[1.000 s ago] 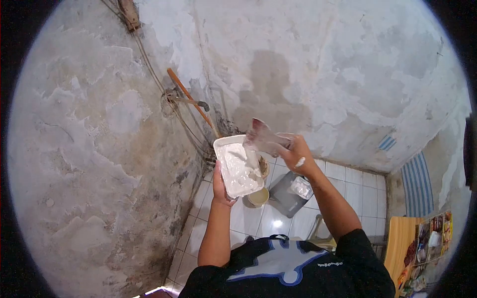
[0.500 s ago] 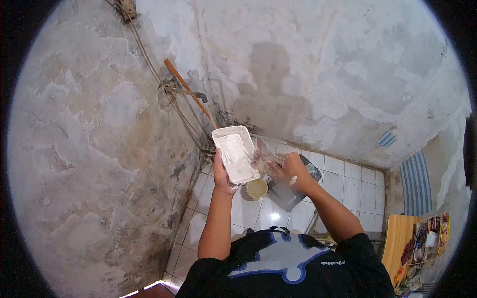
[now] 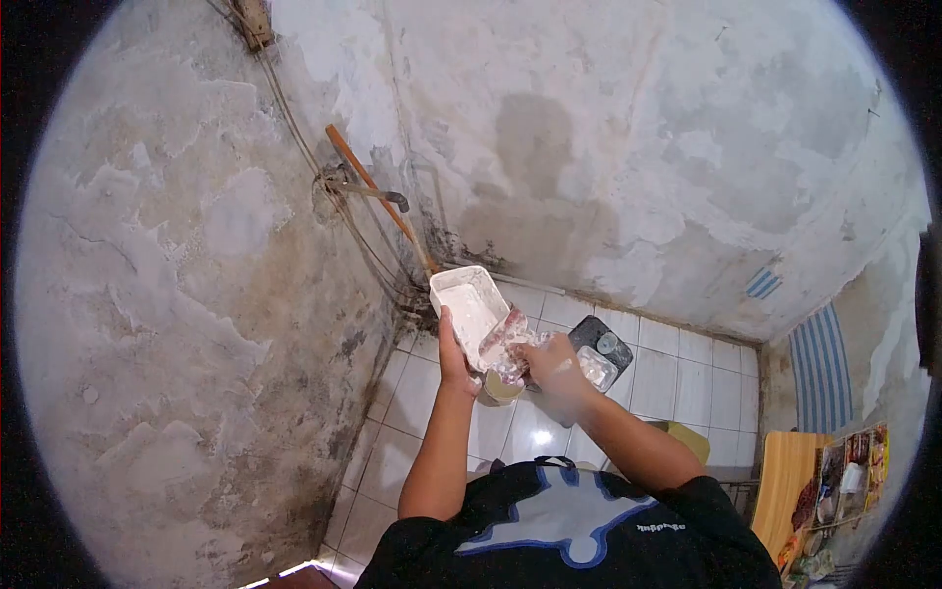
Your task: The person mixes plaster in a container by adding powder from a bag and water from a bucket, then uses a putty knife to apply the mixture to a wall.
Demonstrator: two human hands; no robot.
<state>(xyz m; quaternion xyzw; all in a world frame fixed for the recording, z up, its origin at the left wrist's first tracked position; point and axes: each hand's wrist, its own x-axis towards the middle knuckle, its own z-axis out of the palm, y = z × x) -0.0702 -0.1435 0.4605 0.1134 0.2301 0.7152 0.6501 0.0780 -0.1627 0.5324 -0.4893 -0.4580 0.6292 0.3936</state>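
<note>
My left hand (image 3: 455, 359) grips the side of a white rectangular tub (image 3: 442, 285) with white paste (image 3: 473, 312) inside. The tub is tilted a little. My right hand (image 3: 561, 371) is closed round the handle of a putty knife, somewhat smeared by motion. Its broad, paste-smeared blade (image 3: 507, 336) sits over the near right part of the tub, at the paste. White smears show on the back of my right hand. Below the tub, a yellowish round container (image 3: 503, 391) stands on the floor, partly hidden by it.
A dark case (image 3: 622, 346) holding a clear box (image 3: 596, 367) lies on the white tiled floor (image 3: 659, 378). A wooden pole (image 3: 365, 177) leans in the corner by a pipe (image 3: 365, 187). Patchy walls enclose the corner. A wooden board (image 3: 782, 481) stands at right.
The blade has moved left and down from beside the tub to its near right part. The tub has shifted slightly right and down. More of the dark case shows.
</note>
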